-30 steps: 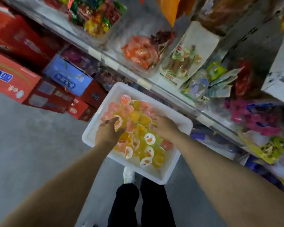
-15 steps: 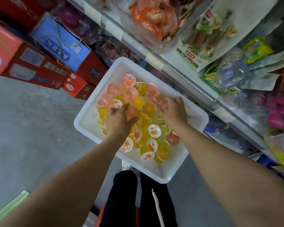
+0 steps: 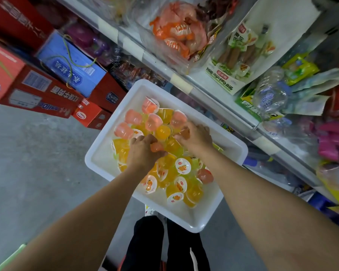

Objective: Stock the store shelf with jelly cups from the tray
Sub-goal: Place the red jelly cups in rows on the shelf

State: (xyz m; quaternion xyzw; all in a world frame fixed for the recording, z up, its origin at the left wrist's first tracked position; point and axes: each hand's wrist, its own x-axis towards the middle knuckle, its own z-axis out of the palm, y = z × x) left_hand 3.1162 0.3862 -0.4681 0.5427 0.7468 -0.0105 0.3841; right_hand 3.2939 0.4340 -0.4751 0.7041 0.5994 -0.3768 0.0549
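Jelly cups (image 3: 160, 149) are heaped in the white tray (image 3: 231, 151), tipped every way, lids up or sideways. A pink cup (image 3: 157, 147) is gripped by the left hand (image 3: 143, 151); another cup (image 3: 185, 133) by the right hand (image 3: 196, 136). Beyond the tray, the shelf (image 3: 184, 83) is seen.

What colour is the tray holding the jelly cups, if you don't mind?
White, seen clearly in the head view: the tray.

Orange, pink jelly cups (image 3: 181, 167) heaped in white tray (image 3: 98, 161).
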